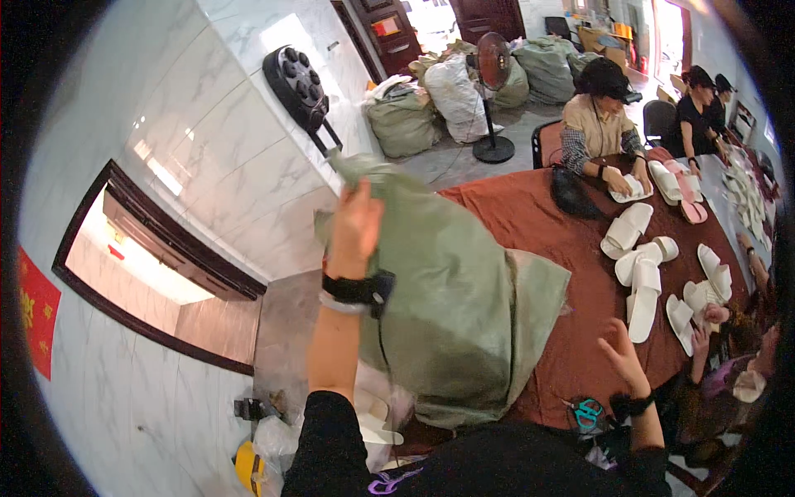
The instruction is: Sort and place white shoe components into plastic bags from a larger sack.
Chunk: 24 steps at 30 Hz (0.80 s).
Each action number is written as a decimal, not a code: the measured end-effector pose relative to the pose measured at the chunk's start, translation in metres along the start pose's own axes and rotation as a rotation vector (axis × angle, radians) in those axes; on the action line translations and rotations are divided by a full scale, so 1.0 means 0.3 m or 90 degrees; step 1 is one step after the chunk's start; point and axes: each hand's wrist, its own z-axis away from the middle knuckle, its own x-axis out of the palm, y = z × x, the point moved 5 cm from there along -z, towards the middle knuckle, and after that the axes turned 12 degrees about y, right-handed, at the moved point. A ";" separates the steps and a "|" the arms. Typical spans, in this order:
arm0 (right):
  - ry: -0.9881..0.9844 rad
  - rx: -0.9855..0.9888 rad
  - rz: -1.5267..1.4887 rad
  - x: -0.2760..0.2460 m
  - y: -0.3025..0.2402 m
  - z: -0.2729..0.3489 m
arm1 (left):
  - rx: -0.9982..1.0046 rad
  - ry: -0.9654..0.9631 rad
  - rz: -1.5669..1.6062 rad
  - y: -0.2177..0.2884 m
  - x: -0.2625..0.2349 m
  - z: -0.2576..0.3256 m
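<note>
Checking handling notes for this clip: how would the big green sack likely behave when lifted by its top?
The green sack is probably floppy: its cloth creases and bunches where the left hand grips the top. It likely sags rather than stands, since its lower part slumps over the brown table. The bulging body suggests some weight.

Slipper workshop: sacks (403,123), worktable (538,224) w/ white slippers (642,286), workers.

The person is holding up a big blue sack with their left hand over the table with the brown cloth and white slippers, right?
Not quite: the sack is pale green, not blue. The head view shows it. The rest holds: the left hand grips its top edge and holds it up over the table with the brown cloth, where white slippers lie.
</note>
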 end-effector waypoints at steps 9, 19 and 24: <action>-0.214 -0.570 -0.171 0.583 -0.595 -0.333 | 0.263 -0.771 -0.348 0.027 0.478 0.967; -0.471 -0.554 -0.025 0.277 -0.679 -0.067 | 0.694 -0.203 -1.083 0.296 0.055 0.270; -0.376 -0.421 0.063 0.097 -0.600 -0.046 | 0.421 -0.482 -1.101 0.214 -0.027 0.135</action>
